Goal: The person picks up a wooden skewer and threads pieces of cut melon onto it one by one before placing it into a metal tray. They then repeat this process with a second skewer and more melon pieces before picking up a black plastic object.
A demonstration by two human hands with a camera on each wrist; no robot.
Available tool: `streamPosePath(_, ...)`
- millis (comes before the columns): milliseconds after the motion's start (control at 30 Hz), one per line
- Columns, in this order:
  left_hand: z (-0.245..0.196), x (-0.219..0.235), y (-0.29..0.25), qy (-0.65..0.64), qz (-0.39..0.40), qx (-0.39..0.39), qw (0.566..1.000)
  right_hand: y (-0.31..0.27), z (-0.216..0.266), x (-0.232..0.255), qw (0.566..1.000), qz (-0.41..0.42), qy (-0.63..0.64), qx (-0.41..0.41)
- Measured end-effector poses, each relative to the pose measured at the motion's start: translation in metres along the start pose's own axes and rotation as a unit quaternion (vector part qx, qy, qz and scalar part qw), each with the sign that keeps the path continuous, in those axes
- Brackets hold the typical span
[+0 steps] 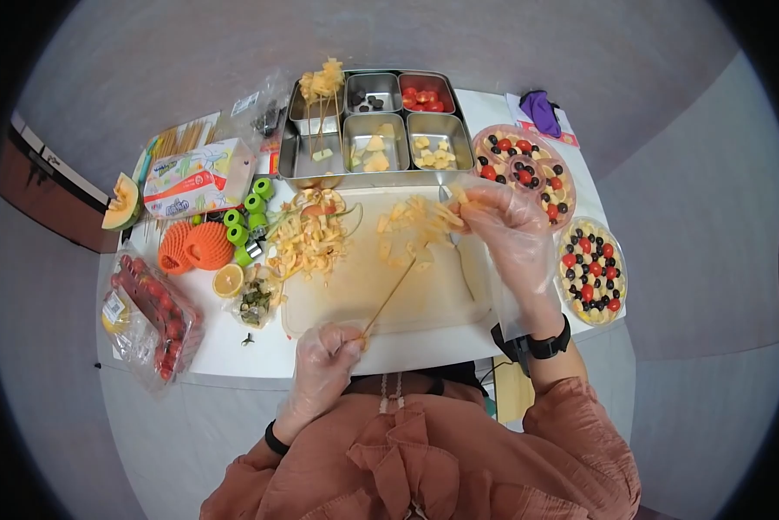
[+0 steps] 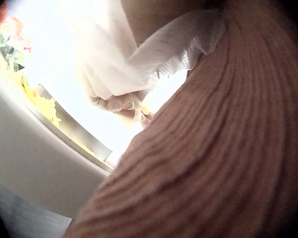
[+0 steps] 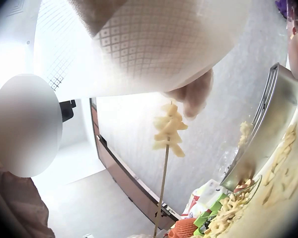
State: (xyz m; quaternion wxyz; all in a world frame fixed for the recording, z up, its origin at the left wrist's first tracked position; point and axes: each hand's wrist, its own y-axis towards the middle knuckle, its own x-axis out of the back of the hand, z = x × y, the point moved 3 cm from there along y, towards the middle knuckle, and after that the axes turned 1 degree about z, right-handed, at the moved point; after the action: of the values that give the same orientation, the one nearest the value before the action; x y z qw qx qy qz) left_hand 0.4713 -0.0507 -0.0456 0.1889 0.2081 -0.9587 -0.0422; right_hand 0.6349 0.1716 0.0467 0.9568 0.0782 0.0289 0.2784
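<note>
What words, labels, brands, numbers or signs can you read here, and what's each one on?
None can be read with certainty.
White packet: blue lettering and print on a red band, too blurred to read.
White label on the clear wrap around the red fruit: print too small.
White label on the clear plastic bag: too small.
Red-and-white sheet by the purple item: any print too small.

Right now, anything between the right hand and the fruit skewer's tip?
Nothing visible. The right hand is right at the tip of the fruit skewer; contact is unclear. The left hand grips the lower end, and the cutting board lies below.
</note>
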Motion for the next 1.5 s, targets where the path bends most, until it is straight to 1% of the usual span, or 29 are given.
streamPosePath(200,-0.006,0.001,0.002,-0.024,0.003,0.000,1.000,-0.003,0.005,-0.002,1.000,-0.002,0.003,0.008)
streamPosePath(267,-0.005,0.001,0.002,-0.027,0.004,0.000,1.000,-0.003,0.008,-0.002,0.999,-0.005,-0.035,-0.009)
streamPosePath(367,-0.001,0.001,0.002,-0.018,0.002,-0.014,1.000,-0.004,0.010,-0.003,0.999,-0.009,-0.049,0.008)
streamPosePath(500,-0.011,0.002,0.004,-0.038,0.014,0.008,0.999,-0.006,0.008,-0.002,0.997,-0.006,-0.072,-0.001)
streamPosePath(567,-0.012,0.002,0.004,-0.045,0.015,0.011,0.999,-0.008,0.009,-0.003,0.997,-0.013,-0.073,0.030)
streamPosePath(600,-0.012,0.002,0.004,-0.060,0.023,0.030,0.998,-0.009,0.009,-0.002,0.997,-0.013,-0.072,0.031)
streamPosePath(633,-0.012,0.002,0.004,-0.075,0.031,0.048,0.996,-0.009,0.011,-0.002,0.994,-0.009,-0.100,0.043)
streamPosePath(667,-0.014,0.002,0.004,-0.074,0.031,0.047,0.996,-0.010,0.013,-0.002,0.990,-0.005,-0.129,0.056)
streamPosePath(700,-0.016,0.001,0.005,-0.096,0.035,0.054,0.993,-0.011,0.012,-0.001,0.990,-0.005,-0.128,0.057)
streamPosePath(767,-0.016,0.002,0.004,-0.117,0.038,0.062,0.990,-0.013,0.015,0.000,0.966,-0.002,-0.224,0.127)
streamPosePath(800,-0.015,0.002,0.004,-0.113,0.043,0.056,0.991,-0.013,0.015,0.000,0.966,-0.001,-0.223,0.128)
streamPosePath(867,-0.012,0.001,0.003,-0.108,0.047,0.051,0.992,-0.014,0.021,-0.001,0.938,-0.007,-0.287,0.192)
streamPosePath(900,-0.009,0.001,0.002,-0.122,0.046,0.056,0.990,-0.013,0.020,0.000,0.939,-0.007,-0.286,0.192)
streamPosePath(967,-0.009,0.001,0.001,-0.137,0.044,0.063,0.988,-0.015,0.021,0.001,0.920,-0.002,-0.313,0.236)
streamPosePath(1033,-0.009,0.002,-0.002,-0.156,0.076,0.124,0.977,-0.016,0.023,0.000,0.914,0.000,-0.327,0.242)
streamPosePath(1067,-0.008,0.002,-0.002,-0.156,0.076,0.125,0.977,-0.016,0.025,-0.001,0.906,0.001,-0.341,0.249)
streamPosePath(1100,-0.006,0.003,-0.002,-0.135,0.074,0.104,0.982,-0.016,0.027,-0.001,0.907,0.002,-0.340,0.248)
streamPosePath(1133,-0.006,0.003,-0.002,-0.114,0.073,0.084,0.987,-0.015,0.029,0.000,0.911,0.006,-0.344,0.226)
streamPosePath(1167,-0.008,0.004,-0.002,-0.113,0.074,0.088,0.987,-0.013,0.028,0.000,0.916,0.010,-0.347,0.203)
streamPosePath(1200,-0.010,0.006,0.000,-0.146,0.061,0.110,0.981,-0.010,0.026,-0.001,0.917,0.011,-0.345,0.200)
streamPosePath(1233,-0.011,0.008,0.001,-0.178,0.048,0.133,0.974,-0.004,0.021,0.001,0.951,-0.010,-0.272,0.149)
streamPosePath(1267,-0.009,0.009,0.000,-0.177,0.050,0.137,0.973,0.000,0.016,0.004,0.975,-0.033,-0.197,0.098)
streamPosePath(1300,-0.005,0.012,0.001,-0.203,0.004,0.140,0.969,0.004,0.022,0.004,0.961,-0.031,-0.262,0.088)
streamPosePath(1333,-0.002,0.015,0.001,-0.229,-0.042,0.142,0.962,0.010,0.016,0.010,0.961,-0.032,-0.262,0.084)
streamPosePath(1367,0.000,0.019,0.000,-0.238,-0.064,0.162,0.955,0.016,0.005,0.015,0.941,0.000,-0.326,0.091)
streamPosePath(1400,0.000,0.022,0.001,-0.238,-0.062,0.164,0.955,0.022,-0.005,0.018,0.916,0.032,-0.388,0.099)
streamPosePath(1433,-0.002,0.026,0.002,-0.227,-0.068,0.162,0.958,0.028,-0.012,0.020,0.916,0.031,-0.389,0.096)
streamPosePath(1467,-0.003,0.029,0.003,-0.216,-0.073,0.159,0.961,0.033,-0.020,0.020,0.901,0.057,-0.424,0.065)
streamPosePath(1500,-0.002,0.030,0.003,-0.233,-0.074,0.166,0.955,0.037,-0.027,0.021,0.885,0.082,-0.458,0.034)
